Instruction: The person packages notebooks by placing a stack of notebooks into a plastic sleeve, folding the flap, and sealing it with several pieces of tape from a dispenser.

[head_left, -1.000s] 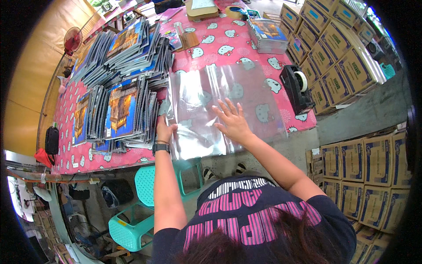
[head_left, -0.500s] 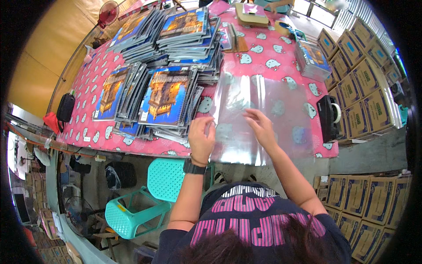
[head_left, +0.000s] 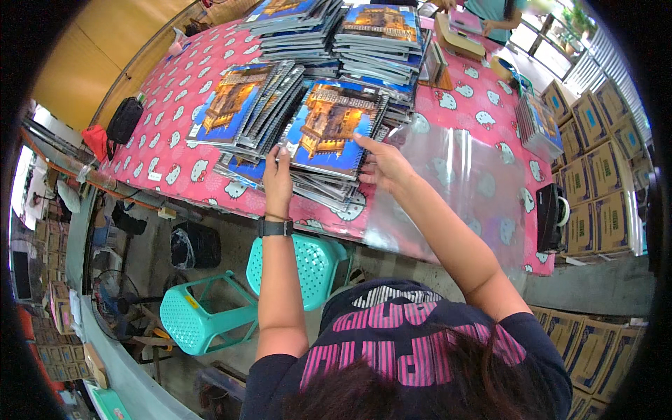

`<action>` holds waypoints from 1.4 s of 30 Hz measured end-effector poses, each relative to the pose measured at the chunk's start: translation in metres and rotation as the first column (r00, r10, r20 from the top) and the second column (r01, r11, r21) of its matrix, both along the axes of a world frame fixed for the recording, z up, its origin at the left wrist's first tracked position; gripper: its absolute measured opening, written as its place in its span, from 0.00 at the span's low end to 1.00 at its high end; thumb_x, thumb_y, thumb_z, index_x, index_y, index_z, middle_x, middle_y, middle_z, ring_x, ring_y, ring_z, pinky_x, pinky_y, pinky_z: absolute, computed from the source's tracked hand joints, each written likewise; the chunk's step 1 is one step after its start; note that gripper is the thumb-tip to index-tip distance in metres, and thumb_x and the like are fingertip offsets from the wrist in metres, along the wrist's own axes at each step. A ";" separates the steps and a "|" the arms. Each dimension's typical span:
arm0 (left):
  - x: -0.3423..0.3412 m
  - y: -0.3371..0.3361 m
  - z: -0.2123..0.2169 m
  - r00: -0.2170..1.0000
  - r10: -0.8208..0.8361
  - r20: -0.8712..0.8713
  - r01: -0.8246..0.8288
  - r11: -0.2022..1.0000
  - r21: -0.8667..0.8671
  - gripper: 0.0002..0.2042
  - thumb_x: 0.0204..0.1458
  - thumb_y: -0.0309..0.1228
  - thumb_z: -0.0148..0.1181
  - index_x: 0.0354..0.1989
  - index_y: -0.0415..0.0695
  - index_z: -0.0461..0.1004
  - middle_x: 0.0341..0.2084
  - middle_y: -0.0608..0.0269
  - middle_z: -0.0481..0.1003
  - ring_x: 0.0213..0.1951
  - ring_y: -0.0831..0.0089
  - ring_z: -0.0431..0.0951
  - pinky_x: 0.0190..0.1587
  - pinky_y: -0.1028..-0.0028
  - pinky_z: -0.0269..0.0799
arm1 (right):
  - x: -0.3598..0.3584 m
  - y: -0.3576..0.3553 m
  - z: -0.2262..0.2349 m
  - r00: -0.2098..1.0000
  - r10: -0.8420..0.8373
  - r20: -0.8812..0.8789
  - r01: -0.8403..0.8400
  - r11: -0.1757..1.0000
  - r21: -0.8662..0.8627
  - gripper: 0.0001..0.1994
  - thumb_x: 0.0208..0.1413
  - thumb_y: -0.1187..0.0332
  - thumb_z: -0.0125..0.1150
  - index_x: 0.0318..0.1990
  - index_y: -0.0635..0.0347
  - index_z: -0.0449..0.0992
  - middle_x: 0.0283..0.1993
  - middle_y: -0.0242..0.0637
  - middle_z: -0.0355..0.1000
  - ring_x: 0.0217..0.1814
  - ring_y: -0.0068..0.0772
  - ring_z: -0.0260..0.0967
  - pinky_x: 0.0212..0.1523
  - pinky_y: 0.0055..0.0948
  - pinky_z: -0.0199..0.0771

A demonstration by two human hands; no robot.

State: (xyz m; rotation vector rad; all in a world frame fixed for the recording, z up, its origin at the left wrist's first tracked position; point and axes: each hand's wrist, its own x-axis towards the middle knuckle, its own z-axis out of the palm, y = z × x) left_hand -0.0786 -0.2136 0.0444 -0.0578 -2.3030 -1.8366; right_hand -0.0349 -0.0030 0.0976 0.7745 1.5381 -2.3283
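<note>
Several spiral-bound notebooks with blue covers and a lit building lie in stacks on the table. My hands are at the top spiral notebook [head_left: 329,129] of the near right stack. My right hand [head_left: 385,164] grips its right edge, thumb on the cover and fingers at the side. My left hand [head_left: 278,178] holds the lower left corner, fingers closed against it. Another near stack of notebooks [head_left: 234,105] leans just to the left. Right of the stack, a clear plastic sheet [head_left: 448,189] lies flat, partly under my right forearm.
A pink patterned cloth [head_left: 154,150] covers the table. Taller notebook stacks [head_left: 378,42] stand behind. At the right are a notebook pile [head_left: 539,129], a black tape dispenser [head_left: 549,217] and cartons [head_left: 605,175]. Green stools [head_left: 203,322] stand below the front edge. Another person's arm [head_left: 500,24] shows far right.
Both hands have moved from the clear plastic sheet to the top notebook of the near right stack and taken hold of it. The view has turned toward the left.
</note>
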 end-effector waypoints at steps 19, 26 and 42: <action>0.056 0.013 -0.002 0.975 -0.219 -0.036 0.207 0.955 -0.213 0.19 0.58 0.43 0.49 0.40 0.36 0.74 0.36 0.52 0.74 0.38 0.63 0.71 0.45 0.68 0.64 | 0.065 0.067 -0.062 0.984 0.039 -0.175 -0.075 0.977 -0.201 0.21 0.52 0.65 0.59 0.49 0.71 0.66 0.43 0.47 0.72 0.41 0.37 0.74 0.44 0.38 0.77; 0.112 0.030 -0.005 0.811 -0.510 0.285 0.255 0.748 0.613 0.19 0.49 0.35 0.61 0.47 0.40 0.66 0.38 0.65 0.73 0.41 0.74 0.73 0.49 0.72 0.66 | 0.122 0.062 -0.070 0.972 0.080 -0.221 -0.119 0.979 -0.166 0.28 0.45 0.67 0.65 0.53 0.69 0.63 0.47 0.42 0.70 0.45 0.34 0.71 0.48 0.35 0.73; 0.097 0.221 -0.032 0.659 -0.732 -0.175 0.729 0.564 0.389 0.52 0.22 0.28 0.79 0.60 0.40 0.50 0.50 0.58 0.63 0.52 0.68 0.64 0.56 0.70 0.61 | 0.211 0.218 -0.105 0.876 -0.023 -0.482 0.290 0.824 0.487 0.31 0.32 0.77 0.72 0.51 0.61 0.70 0.46 0.34 0.72 0.47 0.30 0.69 0.46 0.31 0.72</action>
